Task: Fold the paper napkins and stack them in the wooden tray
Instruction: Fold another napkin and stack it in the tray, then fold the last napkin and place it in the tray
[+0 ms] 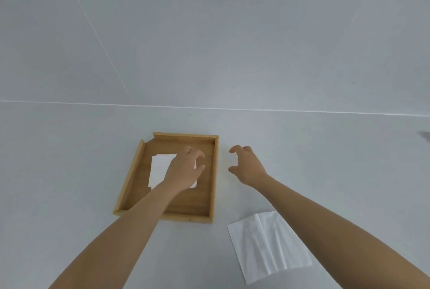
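A shallow wooden tray lies on the white table, and a folded white napkin rests flat on its floor. My left hand hovers over the right part of that napkin, fingers curled and apart, gripping nothing. My right hand is just right of the tray's right wall, above the table, fingers spread and curled with nothing in them. A larger white napkin, creased and mostly unfolded, lies on the table at the near right, partly under my right forearm.
The white table runs back to a white wall at a thin seam. A small grey shape shows at the far right edge.
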A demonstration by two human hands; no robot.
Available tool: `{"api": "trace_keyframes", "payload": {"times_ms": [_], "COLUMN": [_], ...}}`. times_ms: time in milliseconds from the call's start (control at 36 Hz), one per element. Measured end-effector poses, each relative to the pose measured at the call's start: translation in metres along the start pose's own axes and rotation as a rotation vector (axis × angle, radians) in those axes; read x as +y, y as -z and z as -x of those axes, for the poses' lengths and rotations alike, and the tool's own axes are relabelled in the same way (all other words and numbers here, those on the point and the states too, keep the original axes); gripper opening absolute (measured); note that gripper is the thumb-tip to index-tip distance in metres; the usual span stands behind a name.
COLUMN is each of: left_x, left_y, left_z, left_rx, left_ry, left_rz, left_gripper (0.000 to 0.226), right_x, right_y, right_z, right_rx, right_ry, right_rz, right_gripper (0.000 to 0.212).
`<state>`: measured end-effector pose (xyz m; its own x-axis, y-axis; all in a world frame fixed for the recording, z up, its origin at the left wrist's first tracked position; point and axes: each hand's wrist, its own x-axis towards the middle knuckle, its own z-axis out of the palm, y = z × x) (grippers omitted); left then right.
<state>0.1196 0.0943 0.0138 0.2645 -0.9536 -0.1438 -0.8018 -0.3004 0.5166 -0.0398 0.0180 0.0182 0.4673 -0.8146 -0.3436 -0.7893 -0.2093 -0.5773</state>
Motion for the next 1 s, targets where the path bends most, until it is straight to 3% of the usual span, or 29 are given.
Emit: {"api": "trace_keyframes", "payload": {"times_ms": [194,556,778,1000], "left_x": [0.055,0.139,0.153,0.160], "left_y": [-0.041,-0.111,-0.133,-0.136], "left_z": [0.007,0.029,0.029,0.031], "left_rx": [-0.237,-0.604,-0.614,-0.550], "left_ry": [-0.175,-0.581,-0.739,-0.748], "left_rz": [-0.065,-0.447,-0.664,-0.798], "left_gripper": [0.027,0.048,0.063,0.035], "right_x": [0.055,0.129,0.134,0.123], "right_y": [0.012,-0.007,-0.028,-0.044], "right_z": [0.051,0.151,0.174,0.169], "right_rx": [0.077,0.096,0.092,0.105], "right_ry": [-0.176,-0.489,-0.571,-0.589], "right_rz": [-0.024,-0.060,0.053,0.057], "right_gripper": [0.048,0.060,0.055,0.036]}}
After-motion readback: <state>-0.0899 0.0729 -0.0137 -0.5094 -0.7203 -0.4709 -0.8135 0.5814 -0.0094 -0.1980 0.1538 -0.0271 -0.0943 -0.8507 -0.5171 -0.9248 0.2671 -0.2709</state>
